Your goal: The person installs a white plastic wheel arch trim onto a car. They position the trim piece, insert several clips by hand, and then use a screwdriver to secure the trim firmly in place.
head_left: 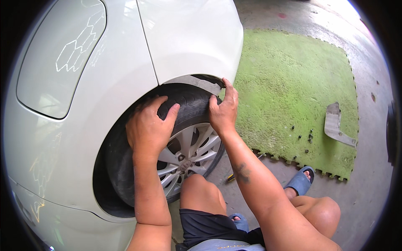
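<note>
A white car's rear wheel stands in front of me, its black tyre (184, 100) around a silver multi-spoke rim (171, 157). A grey wheel-arch liner (205, 85) shows in the gap between the tyre and the white bumper (192, 37). My left hand (150, 127) lies over the upper tyre, thumb and fingers spread, with nothing held. At the arch's right end, my right hand (225, 111) has its thumb and fingers about the liner's end, beside the bumper edge. The liner's inner part is hidden behind the tyre and body.
On the green foam mat (284, 79) lie several small black clips (310, 136) and a bent grey panel (333, 121). A screwdriver with a yellow and black handle (231, 178) is on the concrete floor (268, 180) near the wheel. My knees and sandals are close below.
</note>
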Demonstrator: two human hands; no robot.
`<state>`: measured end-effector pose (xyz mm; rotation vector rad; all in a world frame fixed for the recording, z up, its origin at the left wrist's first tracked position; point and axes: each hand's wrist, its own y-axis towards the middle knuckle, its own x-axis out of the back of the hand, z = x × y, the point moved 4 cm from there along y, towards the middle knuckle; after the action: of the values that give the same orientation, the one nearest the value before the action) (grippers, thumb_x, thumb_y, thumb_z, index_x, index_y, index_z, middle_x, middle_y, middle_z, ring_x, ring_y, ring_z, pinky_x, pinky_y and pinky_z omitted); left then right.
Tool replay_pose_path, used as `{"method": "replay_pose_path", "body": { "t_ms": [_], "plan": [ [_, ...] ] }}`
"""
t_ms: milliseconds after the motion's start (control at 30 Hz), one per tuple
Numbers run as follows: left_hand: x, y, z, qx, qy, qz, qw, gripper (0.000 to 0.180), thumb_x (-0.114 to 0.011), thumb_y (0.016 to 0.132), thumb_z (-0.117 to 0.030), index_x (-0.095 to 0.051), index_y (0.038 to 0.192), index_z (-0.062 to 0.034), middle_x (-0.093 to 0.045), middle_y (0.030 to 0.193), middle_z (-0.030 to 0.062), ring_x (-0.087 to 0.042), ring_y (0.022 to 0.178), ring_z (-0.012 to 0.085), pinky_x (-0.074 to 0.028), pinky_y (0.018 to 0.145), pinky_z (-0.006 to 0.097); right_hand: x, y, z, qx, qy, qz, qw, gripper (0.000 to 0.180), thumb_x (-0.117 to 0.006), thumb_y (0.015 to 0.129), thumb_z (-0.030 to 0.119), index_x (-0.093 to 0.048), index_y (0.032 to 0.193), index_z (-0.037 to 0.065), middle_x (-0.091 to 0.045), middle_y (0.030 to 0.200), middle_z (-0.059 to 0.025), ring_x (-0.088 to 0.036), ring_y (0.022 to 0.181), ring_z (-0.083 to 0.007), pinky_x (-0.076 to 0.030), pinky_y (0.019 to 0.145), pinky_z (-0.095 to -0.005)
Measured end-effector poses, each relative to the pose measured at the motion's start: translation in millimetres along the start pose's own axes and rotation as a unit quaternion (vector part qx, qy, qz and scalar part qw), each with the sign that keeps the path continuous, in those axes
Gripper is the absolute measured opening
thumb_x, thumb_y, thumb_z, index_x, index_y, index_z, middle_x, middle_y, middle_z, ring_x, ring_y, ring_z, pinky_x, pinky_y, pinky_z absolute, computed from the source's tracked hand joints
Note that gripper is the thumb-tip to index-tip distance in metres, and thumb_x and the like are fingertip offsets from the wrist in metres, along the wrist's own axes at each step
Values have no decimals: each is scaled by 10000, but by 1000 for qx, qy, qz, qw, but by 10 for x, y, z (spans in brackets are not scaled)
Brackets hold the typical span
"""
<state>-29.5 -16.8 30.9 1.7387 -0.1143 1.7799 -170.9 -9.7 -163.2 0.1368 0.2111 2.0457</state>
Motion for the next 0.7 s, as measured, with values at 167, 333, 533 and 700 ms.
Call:
{"method": "replay_pose_path", "body": {
  "t_ms": [167,333,533,700],
  "plan": [
    [-10,-20,11,-17,5,-15,1000,468,-710,894,-510,-764,1182,-145,-747,1198,125,-701,1081,350,-555,929,451,17,-12,21,-36,37,-19,998,714,-629,897,121,-344,1548,52,-485,1423,-279,-470,1338,-467,-373,1153,-515],
    [-17,-19,6,-9,-2,-3,1000,479,-720,885,-509,-764,1188,-141,-747,1185,139,-698,1089,364,-548,938,442,24,-5,-42,-47,37,-14,998,722,-631,901,124,-326,1551,39,-472,1436,-291,-459,1352,-474,-367,1157,-518],
    [4,-15,17,9,-24,10,1000,481,-728,875,-502,-765,1191,-141,-748,1175,148,-698,1093,364,-546,940,436,23,-50,62,-31,44,-19,998,689,-635,905,117,-361,1530,19,-504,1383,-266,-490,1320,-433,-381,1143,-495],
    [30,-35,36,6,-15,11,1000,482,-718,880,-501,-764,1192,-136,-749,1168,147,-699,1089,351,-550,934,439,120,-119,457,12,82,-40,996,404,-693,913,106,-584,1291,15,-592,1227,-196,-583,1148,-303,-470,977,-410]
  ]
}}
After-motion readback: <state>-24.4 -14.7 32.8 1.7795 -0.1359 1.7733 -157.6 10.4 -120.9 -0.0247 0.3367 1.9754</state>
